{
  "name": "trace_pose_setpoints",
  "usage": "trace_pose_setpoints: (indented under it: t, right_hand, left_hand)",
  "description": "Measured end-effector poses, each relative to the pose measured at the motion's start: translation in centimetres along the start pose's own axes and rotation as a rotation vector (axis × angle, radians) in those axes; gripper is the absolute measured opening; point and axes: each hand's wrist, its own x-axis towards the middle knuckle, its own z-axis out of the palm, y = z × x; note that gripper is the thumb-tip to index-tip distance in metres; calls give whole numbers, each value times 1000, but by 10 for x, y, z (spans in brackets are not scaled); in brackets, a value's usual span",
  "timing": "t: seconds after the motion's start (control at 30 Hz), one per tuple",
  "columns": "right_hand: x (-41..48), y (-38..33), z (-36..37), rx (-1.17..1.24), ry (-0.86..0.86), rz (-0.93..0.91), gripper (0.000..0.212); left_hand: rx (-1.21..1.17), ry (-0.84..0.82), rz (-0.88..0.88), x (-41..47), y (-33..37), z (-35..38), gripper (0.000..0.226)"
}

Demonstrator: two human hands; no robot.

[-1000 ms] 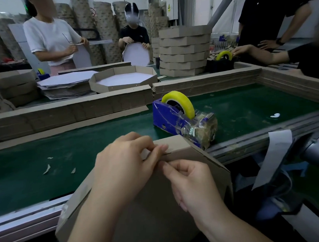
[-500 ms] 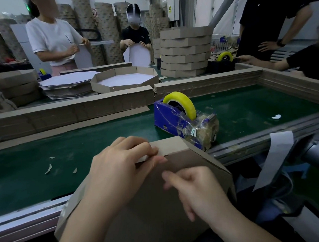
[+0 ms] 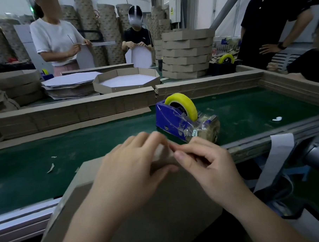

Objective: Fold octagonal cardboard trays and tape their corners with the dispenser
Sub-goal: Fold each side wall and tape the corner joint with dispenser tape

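Note:
A brown octagonal cardboard tray (image 3: 159, 212) leans up from my lap against the near rail of the belt, its plain underside facing me. My left hand (image 3: 131, 173) grips its top corner, fingers curled over the far side and thumb on the near face. My right hand (image 3: 206, 164) meets it there, thumb and forefinger pinching the same corner; the corner itself is hidden by the fingers. The blue tape dispenser (image 3: 175, 118) with a yellow roll stands on the green belt just beyond my right hand, apart from it.
A low cardboard wall (image 3: 72, 111) borders the belt's far side. Behind it lie a finished tray (image 3: 117, 88), a pile of flat blanks (image 3: 69, 86), a tall stack of trays (image 3: 187, 53) and a second dispenser (image 3: 223, 63). Several people stand around. A white strip (image 3: 277, 157) hangs at right.
My right hand has risen from the tray's face to the top corner and now pinches it beside my left fingers. The tray has tipped slightly; the dispenser has stayed put.

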Motion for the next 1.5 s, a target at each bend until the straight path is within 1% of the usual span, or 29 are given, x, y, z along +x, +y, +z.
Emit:
trace_pose_setpoints:
  t: [0.07,0.13,0.17,0.23,0.27,0.33,0.43,0.53,0.6,0.67,0.7,0.77,0.83,0.9,0.97,1.07,1.13,1.2,1.3,1.4,1.5]
  right_hand:
    - [4,1,-10,-16,22,-11,24]
    - [9,6,-25,-67,41,63,21]
    - [12,9,-34,-82,9,132,24]
    - [16,15,-51,-90,-112,272,35]
    - [17,17,-58,-95,-169,313,37]
    - [20,19,-66,-98,-235,320,32]
    - [25,19,-69,-92,-280,293,18]
    - [27,20,-61,-111,-294,259,21]
    - [26,20,-53,-140,-302,246,27]
    - [25,19,-47,-162,-295,232,34]
    - [26,18,-43,-171,-297,225,34]
    - [27,18,-37,-189,-313,215,28]
    - [29,16,-33,-187,-331,207,17]
    - [34,14,-37,-185,-369,222,19]
    - [42,13,-48,-138,-426,283,24]
    - [51,16,-62,20,-522,397,28]
    - [52,21,-61,150,-543,438,25]
    - [53,25,-58,241,-536,445,21]
    - [54,25,-54,302,-540,428,18]
    - [56,24,-49,303,-528,401,17]
    - [54,26,-46,231,-503,318,11]
  left_hand:
    - [17,6,26,4,10,-1,37]
    - [28,41,44,3,14,-4,37]
    - [15,58,40,1,14,-7,37]
    - [-31,110,24,-5,10,-9,35]
    - [-62,137,13,-9,8,-9,34]
    - [-156,169,-21,-16,3,-3,33]
    - [-350,175,-97,-26,-4,12,37]
    - [-455,198,-154,-35,-11,25,40]
    - [-486,187,-181,-40,-18,28,41]
    - [-459,139,-182,-40,-25,23,42]
    - [-431,97,-171,-38,-27,19,42]
    - [-323,-1,-112,-26,-22,10,40]
    - [-167,-72,-10,-12,-11,6,41]
    - [-110,-113,37,-2,-3,5,43]
    - [-163,-112,31,0,-1,7,43]
    - [-232,-63,10,-5,-1,13,41]
    - [-248,-25,-6,-6,-2,15,40]
    - [-285,-2,-31,-8,-3,16,39]
    - [-354,14,-60,-9,-6,15,39]
    - [-383,13,-68,-9,-8,14,38]
    - [-323,-11,-19,-10,-12,13,39]
